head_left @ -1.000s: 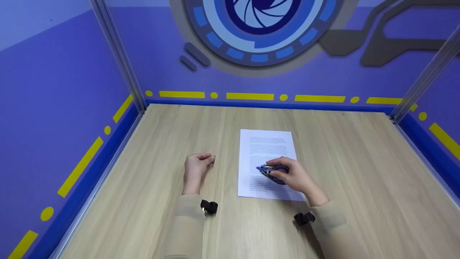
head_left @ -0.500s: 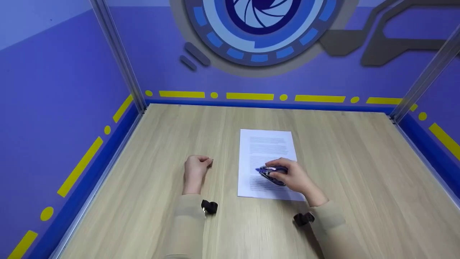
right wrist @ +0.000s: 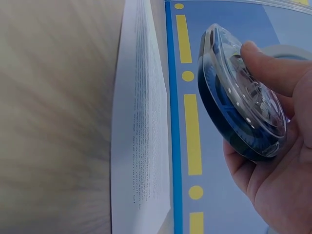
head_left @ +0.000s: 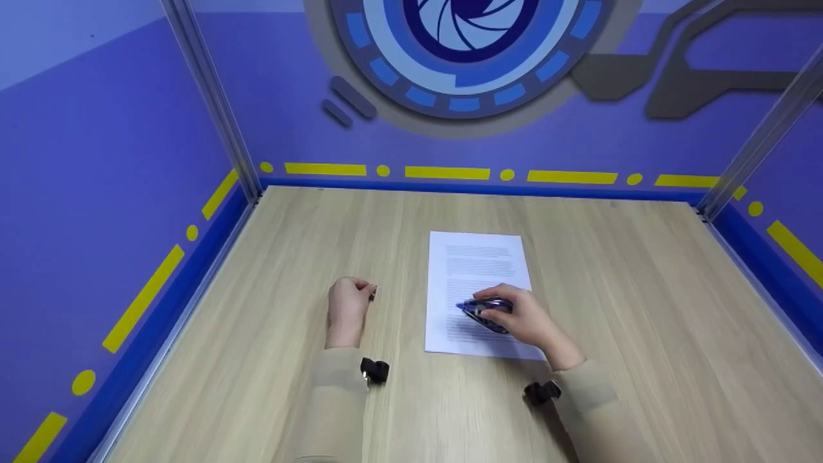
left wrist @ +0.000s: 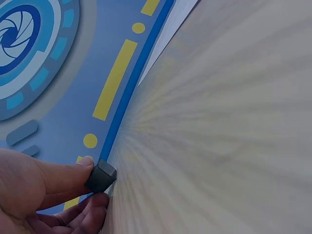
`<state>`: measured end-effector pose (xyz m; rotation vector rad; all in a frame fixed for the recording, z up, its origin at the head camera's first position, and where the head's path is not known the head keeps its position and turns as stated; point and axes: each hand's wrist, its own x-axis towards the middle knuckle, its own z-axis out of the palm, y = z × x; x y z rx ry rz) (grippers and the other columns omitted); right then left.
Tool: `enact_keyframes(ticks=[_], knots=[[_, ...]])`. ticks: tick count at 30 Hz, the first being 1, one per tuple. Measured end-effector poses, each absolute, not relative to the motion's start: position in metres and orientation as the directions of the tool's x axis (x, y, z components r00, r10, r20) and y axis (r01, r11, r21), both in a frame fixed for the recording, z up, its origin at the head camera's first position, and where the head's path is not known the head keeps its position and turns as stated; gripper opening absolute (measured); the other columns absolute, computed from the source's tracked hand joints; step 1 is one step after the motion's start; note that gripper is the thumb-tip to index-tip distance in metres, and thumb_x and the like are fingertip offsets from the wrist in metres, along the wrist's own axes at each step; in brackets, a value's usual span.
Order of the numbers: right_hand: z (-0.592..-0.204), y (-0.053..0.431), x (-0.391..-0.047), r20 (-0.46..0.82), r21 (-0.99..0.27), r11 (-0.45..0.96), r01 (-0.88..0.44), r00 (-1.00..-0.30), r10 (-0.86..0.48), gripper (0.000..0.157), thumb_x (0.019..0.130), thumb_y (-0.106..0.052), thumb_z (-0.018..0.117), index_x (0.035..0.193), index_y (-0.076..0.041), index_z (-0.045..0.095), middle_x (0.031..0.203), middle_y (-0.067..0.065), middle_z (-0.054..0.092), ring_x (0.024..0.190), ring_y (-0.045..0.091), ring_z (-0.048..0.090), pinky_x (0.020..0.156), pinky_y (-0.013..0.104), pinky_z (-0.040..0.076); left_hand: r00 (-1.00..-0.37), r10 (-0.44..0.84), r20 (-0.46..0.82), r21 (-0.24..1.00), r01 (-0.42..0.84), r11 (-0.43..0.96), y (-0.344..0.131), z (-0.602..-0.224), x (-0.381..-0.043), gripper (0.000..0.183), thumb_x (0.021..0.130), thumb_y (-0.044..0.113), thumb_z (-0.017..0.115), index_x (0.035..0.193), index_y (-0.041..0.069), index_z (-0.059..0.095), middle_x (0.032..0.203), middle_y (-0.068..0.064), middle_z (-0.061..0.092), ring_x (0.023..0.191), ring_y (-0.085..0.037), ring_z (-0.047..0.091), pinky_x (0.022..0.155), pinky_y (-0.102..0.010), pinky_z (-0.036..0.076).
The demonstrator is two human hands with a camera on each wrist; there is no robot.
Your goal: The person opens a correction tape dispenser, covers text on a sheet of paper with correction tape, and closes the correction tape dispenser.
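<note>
My right hand [head_left: 528, 316] grips a correction tape [head_left: 487, 311] above the printed sheet of paper [head_left: 476, 241]. In the right wrist view the correction tape [right wrist: 241, 105] shows a clear shell with dark blue parts inside. The thumb lies against one side of it. Over the table to the left of the sheet, my left hand [head_left: 347, 307] pinches a small dark, faceted piece [left wrist: 101, 176] between thumb and fingers. It looks like a cap, though its kind is not certain. In the head view the fingers hide most of it.
The sheet lies flat on a wood-grain table [head_left: 289, 257]. Blue-purple panels with yellow markings, such as the back wall [head_left: 257, 96], enclose the table on three sides. Metal posts [head_left: 215, 90] stand at the rear corners.
My left hand has shifted slightly left and toward me with the small dark piece. My right hand has drifted slightly toward me, the correction tape still in its grip. The sheet has not moved.
</note>
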<state>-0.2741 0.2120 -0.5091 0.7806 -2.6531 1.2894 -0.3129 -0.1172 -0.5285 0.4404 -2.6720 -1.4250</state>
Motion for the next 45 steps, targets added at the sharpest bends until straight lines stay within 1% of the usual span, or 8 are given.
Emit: enact_keyframes(ticks=[6, 15, 21, 25, 28, 31, 39, 45], knots=[[-0.512, 0.210, -0.275, 0.322, -0.691, 0.517, -0.506, -0.855, -0.406, 0.025, 0.090, -0.007, 0.078, 0.114, -0.006, 0.077, 0.110, 0.011, 0.077, 0.104, 0.028, 0.071, 0.094, 0.036, 0.057, -0.958, -0.279, -0.060, 0.819, -0.207, 0.534, -0.119, -0.527, -0.311, 0.015, 0.097, 0.013, 0.070, 0.099, 0.002, 0.080, 0.094, -0.012, 0.078, 0.087, -0.023, 0.071, 0.078, -0.037, 0.058], [-0.513, 0.209, -0.274, 0.331, -0.657, 0.549, -0.516, -0.852, -0.406, 0.025, 0.089, -0.004, 0.077, 0.114, -0.005, 0.077, 0.111, 0.013, 0.077, 0.105, 0.030, 0.072, 0.094, 0.040, 0.058, -0.958, -0.276, -0.080, 0.829, -0.217, 0.515, -0.119, -0.524, -0.311, 0.026, 0.099, 0.013, 0.067, 0.119, -0.002, 0.072, 0.117, -0.018, 0.075, 0.110, -0.032, 0.071, 0.095, -0.045, 0.059], [-0.512, 0.208, -0.275, 0.320, -0.644, 0.567, -0.513, -0.855, -0.409, 0.025, 0.088, -0.002, 0.077, 0.113, -0.005, 0.077, 0.110, 0.012, 0.077, 0.104, 0.030, 0.072, 0.092, 0.045, 0.059, -0.955, -0.288, -0.077, 0.813, -0.227, 0.536, -0.118, -0.517, -0.311, 0.032, 0.100, 0.014, 0.065, 0.127, -0.004, 0.067, 0.122, -0.020, 0.072, 0.112, -0.032, 0.070, 0.094, -0.044, 0.059], [-0.511, 0.206, -0.275, 0.308, -0.637, 0.581, -0.507, -0.858, -0.411, 0.025, 0.088, -0.002, 0.077, 0.113, -0.005, 0.077, 0.109, 0.012, 0.076, 0.104, 0.031, 0.072, 0.092, 0.048, 0.058, -0.963, -0.268, 0.038, 0.787, -0.136, 0.601, -0.113, -0.509, -0.310, 0.033, 0.100, 0.011, 0.065, 0.130, -0.003, 0.066, 0.116, -0.019, 0.070, 0.104, -0.031, 0.070, 0.088, -0.042, 0.060], [-0.511, 0.204, -0.274, 0.295, -0.620, 0.605, -0.499, -0.863, -0.410, 0.026, 0.089, -0.003, 0.077, 0.114, -0.006, 0.077, 0.110, 0.010, 0.076, 0.105, 0.029, 0.072, 0.093, 0.048, 0.059, -0.974, -0.186, 0.131, 0.766, -0.020, 0.643, -0.104, -0.502, -0.309, 0.032, 0.099, 0.010, 0.067, 0.129, -0.001, 0.068, 0.112, -0.017, 0.069, 0.100, -0.029, 0.069, 0.086, -0.041, 0.060], [-0.510, 0.203, -0.273, 0.288, -0.601, 0.624, -0.500, -0.863, -0.414, 0.026, 0.089, -0.004, 0.077, 0.115, -0.008, 0.077, 0.109, 0.008, 0.075, 0.103, 0.026, 0.072, 0.091, 0.046, 0.059, -0.987, -0.058, 0.153, 0.746, 0.077, 0.662, -0.091, -0.497, -0.306, 0.031, 0.098, 0.011, 0.069, 0.128, 0.001, 0.069, 0.114, -0.015, 0.068, 0.106, -0.028, 0.067, 0.091, -0.041, 0.059], [-0.512, 0.200, -0.271, 0.289, -0.561, 0.649, -0.514, -0.856, -0.429, 0.026, 0.089, -0.010, 0.078, 0.115, -0.009, 0.076, 0.109, 0.007, 0.076, 0.104, 0.025, 0.072, 0.093, 0.046, 0.059, -0.943, 0.329, 0.058, 0.647, 0.286, 0.707, -0.056, -0.499, -0.298, 0.040, 0.092, 0.010, 0.076, 0.130, 0.001, 0.069, 0.135, -0.018, 0.067, 0.129, -0.035, 0.062, 0.113, -0.046, 0.049], [-0.510, 0.200, -0.271, 0.289, -0.541, 0.652, -0.531, -0.846, -0.449, 0.026, 0.089, -0.010, 0.078, 0.115, -0.009, 0.076, 0.106, 0.006, 0.075, 0.100, 0.024, 0.071, 0.089, 0.046, 0.059, -0.884, 0.465, -0.036, 0.569, 0.365, 0.737, -0.041, -0.506, -0.291, 0.061, 0.087, 0.012, 0.081, 0.142, 0.002, 0.059, 0.150, -0.016, 0.058, 0.142, -0.033, 0.053, 0.123, -0.042, 0.040]])
